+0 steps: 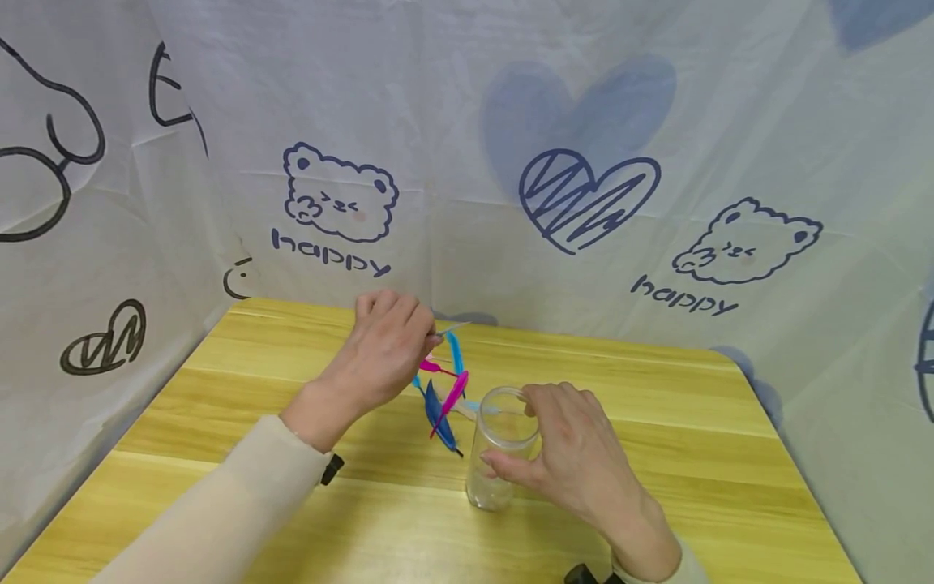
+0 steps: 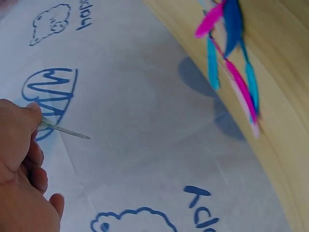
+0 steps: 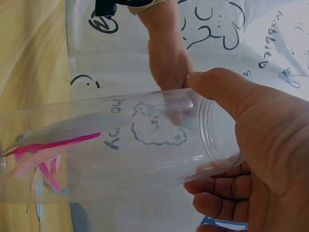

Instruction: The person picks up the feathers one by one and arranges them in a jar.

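Observation:
My left hand (image 1: 387, 345) is raised over the far part of the table. Between thumb and fingers it pinches a thin pale feather stem (image 2: 70, 131); the hand hides its other end. On the table, right of and below that hand, lie several feathers: a dark blue feather (image 1: 439, 418), a pink feather (image 1: 454, 396) and a light blue feather (image 1: 456, 351) among them. A clear jar (image 1: 490, 474) without a lid stands upright nearer to me. My right hand (image 1: 576, 446) grips it near the rim, thumb and fingers on opposite sides.
The yellow wood-grain table (image 1: 657, 470) ends at a white cloth (image 1: 452, 162) with blue drawings, which hangs behind it and at the sides. Feathers show through the jar wall in the right wrist view.

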A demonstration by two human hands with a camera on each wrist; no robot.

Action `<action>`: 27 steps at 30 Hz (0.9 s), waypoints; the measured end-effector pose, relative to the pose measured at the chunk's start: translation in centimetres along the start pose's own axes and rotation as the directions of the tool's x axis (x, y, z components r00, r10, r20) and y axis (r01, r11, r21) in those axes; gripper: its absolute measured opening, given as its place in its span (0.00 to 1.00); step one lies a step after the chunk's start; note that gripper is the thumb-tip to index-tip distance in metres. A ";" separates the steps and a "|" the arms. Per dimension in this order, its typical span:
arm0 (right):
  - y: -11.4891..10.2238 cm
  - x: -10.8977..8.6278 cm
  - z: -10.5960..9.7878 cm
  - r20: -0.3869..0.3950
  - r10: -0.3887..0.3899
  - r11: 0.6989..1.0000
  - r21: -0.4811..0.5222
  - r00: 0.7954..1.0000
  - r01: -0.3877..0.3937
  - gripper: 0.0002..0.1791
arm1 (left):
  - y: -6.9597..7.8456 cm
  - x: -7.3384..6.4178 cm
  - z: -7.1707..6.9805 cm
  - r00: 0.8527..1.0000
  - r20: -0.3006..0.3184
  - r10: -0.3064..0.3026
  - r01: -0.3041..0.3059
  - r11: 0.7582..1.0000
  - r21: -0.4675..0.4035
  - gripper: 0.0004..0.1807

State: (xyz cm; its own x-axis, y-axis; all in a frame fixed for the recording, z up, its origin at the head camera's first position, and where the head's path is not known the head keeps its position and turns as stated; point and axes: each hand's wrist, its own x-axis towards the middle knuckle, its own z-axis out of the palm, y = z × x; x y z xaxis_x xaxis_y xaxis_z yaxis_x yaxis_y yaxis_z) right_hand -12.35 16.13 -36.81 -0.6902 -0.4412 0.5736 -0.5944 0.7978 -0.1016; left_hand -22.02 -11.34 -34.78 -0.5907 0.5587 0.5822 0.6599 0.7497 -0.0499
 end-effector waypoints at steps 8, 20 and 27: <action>-0.1 0.0 -0.1 0.016 0.012 1.000 -0.003 1.000 -0.012 0.43 | 1.3 1.0 -1.0 0.995 -0.072 0.062 -0.063 0.998 -0.008 0.13; 0.1 0.1 0.0 -0.031 -0.022 1.000 0.007 0.999 0.022 0.43 | 5.5 2.5 -3.0 0.957 -0.220 0.188 -0.201 0.979 -0.039 0.13; 0.0 0.1 0.0 -0.056 -0.029 0.999 0.018 0.998 0.030 0.41 | 7.5 2.9 -3.7 0.944 -0.252 0.215 -0.239 0.969 -0.067 0.11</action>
State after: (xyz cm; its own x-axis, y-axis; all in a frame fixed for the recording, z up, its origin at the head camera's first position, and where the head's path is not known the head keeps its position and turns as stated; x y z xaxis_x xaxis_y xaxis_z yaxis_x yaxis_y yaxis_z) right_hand -12.46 16.10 -36.78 -0.6480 -0.4405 0.6213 -0.6226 0.7763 -0.0990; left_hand -17.07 -5.39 -30.49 -0.2984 0.5994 0.7428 0.8114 0.5690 -0.1332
